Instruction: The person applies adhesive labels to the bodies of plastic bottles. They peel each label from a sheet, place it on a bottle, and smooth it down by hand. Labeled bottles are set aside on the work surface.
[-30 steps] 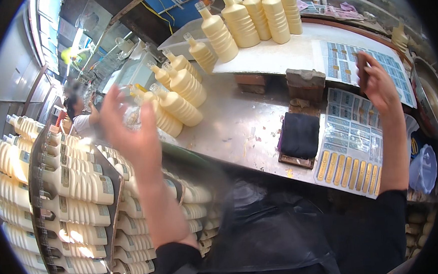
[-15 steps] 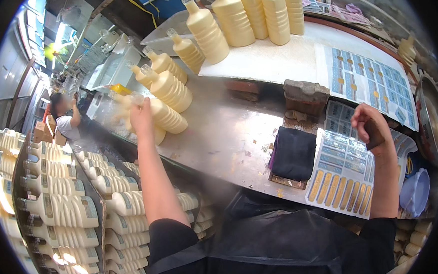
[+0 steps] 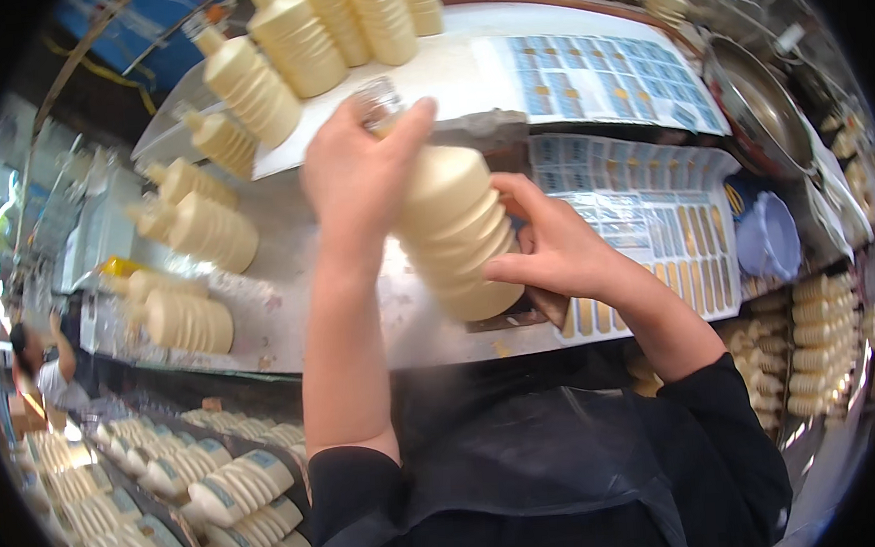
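Head view: a cream bottle [image 3: 450,228] slants mid-frame, neck upper left, gripped by the left hand [image 3: 353,170]; the right hand [image 3: 556,244], clasping a brown piece [image 3: 551,308], touches its right side.

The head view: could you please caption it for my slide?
Left hand holds a ribbed cream bottle by the neck, right hand against its side.

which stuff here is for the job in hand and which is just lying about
Seemingly for the job:
cream bottle, in left hand and right hand
brown flat piece at right hand
label sheets

Apparently just lying about:
lilac bucket
metal basin
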Demonstrator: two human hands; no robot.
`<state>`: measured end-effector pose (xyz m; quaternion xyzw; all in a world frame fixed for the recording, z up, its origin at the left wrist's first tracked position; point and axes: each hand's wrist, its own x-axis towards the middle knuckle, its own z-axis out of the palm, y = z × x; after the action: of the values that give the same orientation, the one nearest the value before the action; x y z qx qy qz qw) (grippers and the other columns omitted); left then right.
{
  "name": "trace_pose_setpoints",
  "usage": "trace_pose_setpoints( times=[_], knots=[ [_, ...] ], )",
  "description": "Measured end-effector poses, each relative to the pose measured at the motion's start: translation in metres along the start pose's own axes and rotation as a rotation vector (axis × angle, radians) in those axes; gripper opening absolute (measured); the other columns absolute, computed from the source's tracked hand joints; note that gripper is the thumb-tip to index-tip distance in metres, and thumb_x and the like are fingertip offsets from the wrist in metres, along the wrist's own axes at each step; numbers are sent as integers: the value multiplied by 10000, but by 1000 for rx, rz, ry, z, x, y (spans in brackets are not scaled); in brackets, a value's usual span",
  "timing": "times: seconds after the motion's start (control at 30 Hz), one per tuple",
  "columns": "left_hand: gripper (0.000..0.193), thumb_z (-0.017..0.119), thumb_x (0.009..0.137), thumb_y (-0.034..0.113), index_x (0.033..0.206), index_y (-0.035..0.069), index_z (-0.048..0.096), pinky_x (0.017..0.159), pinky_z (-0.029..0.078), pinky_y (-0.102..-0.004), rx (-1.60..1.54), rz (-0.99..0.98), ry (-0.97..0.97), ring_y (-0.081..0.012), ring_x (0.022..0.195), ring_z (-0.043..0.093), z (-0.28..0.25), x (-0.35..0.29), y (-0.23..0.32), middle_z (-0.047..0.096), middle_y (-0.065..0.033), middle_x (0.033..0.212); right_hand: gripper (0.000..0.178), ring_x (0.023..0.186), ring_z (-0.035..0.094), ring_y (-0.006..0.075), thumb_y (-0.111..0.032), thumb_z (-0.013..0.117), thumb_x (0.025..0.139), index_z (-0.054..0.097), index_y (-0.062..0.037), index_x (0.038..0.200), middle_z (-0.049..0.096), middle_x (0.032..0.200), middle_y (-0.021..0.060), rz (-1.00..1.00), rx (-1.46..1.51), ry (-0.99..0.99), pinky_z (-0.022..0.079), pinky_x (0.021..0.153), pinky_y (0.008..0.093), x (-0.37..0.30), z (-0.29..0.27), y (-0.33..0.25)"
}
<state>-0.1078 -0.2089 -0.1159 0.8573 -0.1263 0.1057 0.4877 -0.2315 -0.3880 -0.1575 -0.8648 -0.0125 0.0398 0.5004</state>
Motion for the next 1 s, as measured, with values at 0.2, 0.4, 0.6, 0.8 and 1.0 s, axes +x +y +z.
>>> trace_pose_setpoints(
  times=[0.2,0.4,0.6,0.8,1.0],
  knots=[
    [526,640,989,308,1390,-28,578,1013,496,-372,-481,-96,-259,-261,1174,642,85,-19,-43,662,-160,1257,836,1162,653,236,-326,825,811,424,69,1428,659,1265,229,195,282,105,521,980,357,13,-13,70],
    [929,712,885,133,1617,35,150,1041,513,-397,-784,-343,-444,-274,1292,556,85,-99,-60,491,-204,1443,839,1157,665,281,-380,802,821,470,76,1443,663,1261,234,247,545,139,532,977,380,20,6,98],
    [882,690,894,127,1609,26,184,1045,507,-395,-830,-394,-411,-268,1294,553,87,-101,-65,497,-192,1446,562,1034,677,165,-187,669,969,492,38,1452,705,1155,148,151,274,321,547,863,297,6,13,88],
    [881,701,912,162,1611,18,184,1094,461,-404,-795,-403,-436,-275,1309,539,85,-102,-66,478,-196,1474,279,826,729,295,-222,673,953,719,-22,1142,738,886,138,159,-200,365,567,718,374,-64,-27,100],
    [892,714,917,194,1606,-17,188,1122,423,-391,-751,-330,-359,-270,1337,507,86,-115,-69,470,-205,1486,168,772,715,277,-61,739,840,711,-48,1006,719,1005,94,-208,-641,244,571,634,356,-154,-4,115]
  ],
)
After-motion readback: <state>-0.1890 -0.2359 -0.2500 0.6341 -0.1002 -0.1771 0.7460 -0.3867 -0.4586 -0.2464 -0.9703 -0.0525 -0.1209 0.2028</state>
